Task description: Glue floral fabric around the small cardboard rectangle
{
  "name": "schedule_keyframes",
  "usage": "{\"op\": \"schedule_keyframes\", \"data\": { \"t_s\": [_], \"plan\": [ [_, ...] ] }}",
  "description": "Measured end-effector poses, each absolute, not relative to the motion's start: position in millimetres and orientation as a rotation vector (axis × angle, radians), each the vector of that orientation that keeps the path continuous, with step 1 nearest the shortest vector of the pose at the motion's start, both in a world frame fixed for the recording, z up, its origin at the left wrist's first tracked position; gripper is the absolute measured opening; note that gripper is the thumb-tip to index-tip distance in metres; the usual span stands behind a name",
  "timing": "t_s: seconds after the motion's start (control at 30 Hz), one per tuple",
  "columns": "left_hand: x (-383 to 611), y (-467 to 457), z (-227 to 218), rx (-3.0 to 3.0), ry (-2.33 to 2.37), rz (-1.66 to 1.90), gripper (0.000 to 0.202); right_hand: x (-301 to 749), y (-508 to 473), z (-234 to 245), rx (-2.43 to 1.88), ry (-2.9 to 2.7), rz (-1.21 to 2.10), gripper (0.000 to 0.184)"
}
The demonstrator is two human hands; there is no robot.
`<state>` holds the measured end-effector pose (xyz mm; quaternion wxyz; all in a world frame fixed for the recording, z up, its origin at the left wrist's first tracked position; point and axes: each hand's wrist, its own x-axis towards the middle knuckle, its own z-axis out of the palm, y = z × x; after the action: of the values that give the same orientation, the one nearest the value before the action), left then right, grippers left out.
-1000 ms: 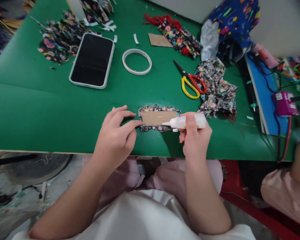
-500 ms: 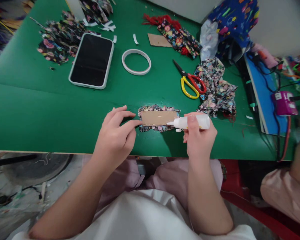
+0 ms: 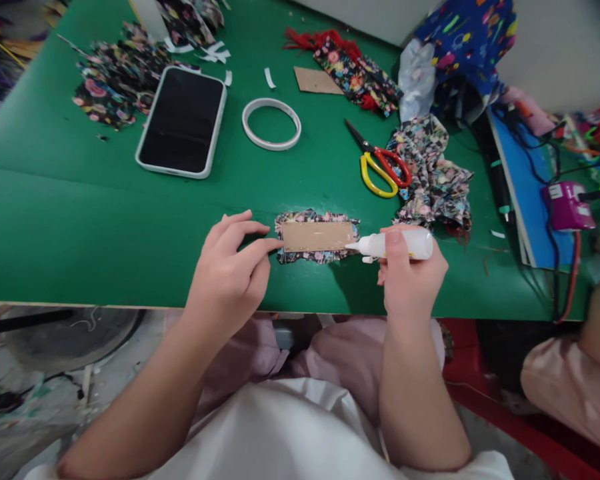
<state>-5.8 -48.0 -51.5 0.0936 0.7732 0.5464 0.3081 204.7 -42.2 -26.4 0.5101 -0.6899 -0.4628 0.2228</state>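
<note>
Head view | right grip (image 3: 414, 270) clasps bottle (image 3: 423, 243), nozzle (image 3: 358, 247) slid rightward along card (image 3: 315, 236) | left grip (image 3: 233, 263) spread | edge (image 3: 313, 250) probably almost traced

The right hand (image 3: 413, 270) holds a white bottle (image 3: 397, 245), its nozzle at the right end of a cardboard strip (image 3: 315, 236) lying on floral fabric (image 3: 310, 256). The left hand (image 3: 233, 263) touches the fabric's left edge. Scissors (image 3: 377, 163) lie beyond on the green table (image 3: 105, 233).

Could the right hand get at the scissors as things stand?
Probably, but not freely: the right hand is holding the white bottle, which it would likely need to set down. The scissors lie just beyond, with nothing on top of them.
</note>
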Motion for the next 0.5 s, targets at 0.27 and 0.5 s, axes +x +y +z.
{"op": "schedule_keyframes", "data": {
  "t_s": [0.27,0.5],
  "plan": [
    [32,-50,-35,2.455,1.454,0.900,0.028,209,-43,-26,-1.702,-1.119,0.497,0.029],
    [57,-43,-49,2.552,1.331,0.741,0.033,211,-44,-26,-1.691,-1.138,0.522,0.027]
  ]
}}
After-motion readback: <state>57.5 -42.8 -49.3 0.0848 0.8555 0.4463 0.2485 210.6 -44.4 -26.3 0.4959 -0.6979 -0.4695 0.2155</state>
